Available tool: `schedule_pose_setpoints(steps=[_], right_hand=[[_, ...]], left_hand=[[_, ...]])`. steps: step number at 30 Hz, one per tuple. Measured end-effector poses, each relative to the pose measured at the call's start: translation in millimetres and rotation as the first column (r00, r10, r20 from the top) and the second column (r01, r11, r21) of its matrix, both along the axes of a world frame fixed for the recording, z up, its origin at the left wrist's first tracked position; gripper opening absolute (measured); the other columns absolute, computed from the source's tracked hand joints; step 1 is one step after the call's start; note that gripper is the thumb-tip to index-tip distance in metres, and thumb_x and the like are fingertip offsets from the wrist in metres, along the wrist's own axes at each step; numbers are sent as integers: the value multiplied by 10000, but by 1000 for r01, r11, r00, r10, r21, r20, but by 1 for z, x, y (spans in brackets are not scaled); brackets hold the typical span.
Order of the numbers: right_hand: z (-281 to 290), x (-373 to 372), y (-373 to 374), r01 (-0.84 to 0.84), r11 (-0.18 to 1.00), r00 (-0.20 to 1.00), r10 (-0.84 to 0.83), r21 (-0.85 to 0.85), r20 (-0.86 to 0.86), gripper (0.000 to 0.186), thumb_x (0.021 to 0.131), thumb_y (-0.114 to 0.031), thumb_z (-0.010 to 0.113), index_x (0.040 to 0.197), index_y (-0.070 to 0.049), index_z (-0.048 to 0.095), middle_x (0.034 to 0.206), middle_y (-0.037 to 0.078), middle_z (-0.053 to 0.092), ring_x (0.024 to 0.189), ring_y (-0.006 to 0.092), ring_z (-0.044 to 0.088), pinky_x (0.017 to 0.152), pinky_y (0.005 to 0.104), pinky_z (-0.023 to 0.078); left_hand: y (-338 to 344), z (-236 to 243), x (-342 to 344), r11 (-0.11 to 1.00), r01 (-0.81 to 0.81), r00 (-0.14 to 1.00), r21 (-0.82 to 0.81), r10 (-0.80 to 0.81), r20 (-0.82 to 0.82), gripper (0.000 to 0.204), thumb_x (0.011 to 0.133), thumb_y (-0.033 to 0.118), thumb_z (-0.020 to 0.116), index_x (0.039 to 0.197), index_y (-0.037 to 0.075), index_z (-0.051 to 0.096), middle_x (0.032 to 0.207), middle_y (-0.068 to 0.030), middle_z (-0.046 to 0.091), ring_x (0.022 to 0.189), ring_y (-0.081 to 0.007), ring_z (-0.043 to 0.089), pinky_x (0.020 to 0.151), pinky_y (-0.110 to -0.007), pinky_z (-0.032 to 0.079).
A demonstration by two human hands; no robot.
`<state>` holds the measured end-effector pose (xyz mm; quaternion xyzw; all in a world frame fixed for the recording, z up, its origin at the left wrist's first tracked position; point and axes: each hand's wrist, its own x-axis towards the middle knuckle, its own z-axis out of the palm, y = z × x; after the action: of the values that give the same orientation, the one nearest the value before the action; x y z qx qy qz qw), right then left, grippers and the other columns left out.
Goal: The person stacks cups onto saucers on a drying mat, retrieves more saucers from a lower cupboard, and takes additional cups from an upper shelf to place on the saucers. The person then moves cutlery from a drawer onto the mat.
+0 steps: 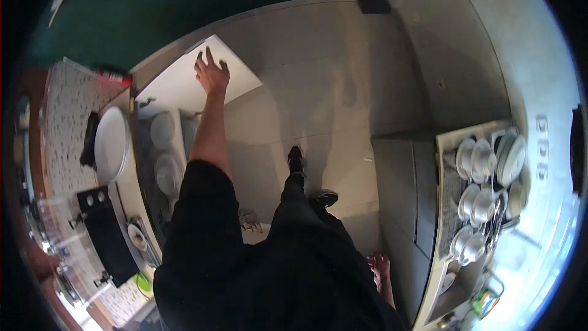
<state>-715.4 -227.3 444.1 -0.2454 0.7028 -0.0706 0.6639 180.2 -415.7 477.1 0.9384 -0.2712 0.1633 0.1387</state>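
Note:
My left hand [212,75] reaches far forward with its fingers spread, over the white inner face of a swung-out cabinet door [240,75]. It grips nothing; whether the fingertips touch the door I cannot tell. Behind my forearm is the cabinet's inside, where pale round dishes [163,130] and clear-looking bowls [167,173] stand. My right hand [380,264] hangs low at my side near the grey cabinet front, fingers loosely bent and apart, with nothing visible in it.
The left counter holds a large white oval plate [112,144] and a black-topped appliance [111,242]. On the right counter, a rack [450,175] carries stacked bowls, plates and cups [483,160] beside a sink [456,294]. A crumpled cloth [250,220] lies on the tiled floor.

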Motion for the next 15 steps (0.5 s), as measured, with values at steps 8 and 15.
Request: schedule_pose_setpoints(steps=[8, 15], right_hand=[[52, 113, -97, -658, 704, 744, 662, -268, -89, 407, 1048, -163, 526, 1449, -103, 496, 1318, 150, 675, 941, 321, 766, 747, 388, 619], [17, 164, -162, -553, 823, 832, 554, -135, -30, 325, 1068, -205, 518, 1376, -111, 559, 1147, 135, 725, 816, 216, 728, 601, 321, 572]], left_hand=[[24, -22, 143, 986, -134, 908, 100, 162, -385, 696, 1048, 604, 425, 1676, 447, 169, 1759, -119, 179, 1411, -426, 512, 1097, -606, 471], [-4, 2, 158, 984, -160, 854, -77, 99, -510, 653, 1065, 607, 437, 1420, 76, 574, 1474, -211, 496, 1300, -398, 579, 1093, -508, 492]])
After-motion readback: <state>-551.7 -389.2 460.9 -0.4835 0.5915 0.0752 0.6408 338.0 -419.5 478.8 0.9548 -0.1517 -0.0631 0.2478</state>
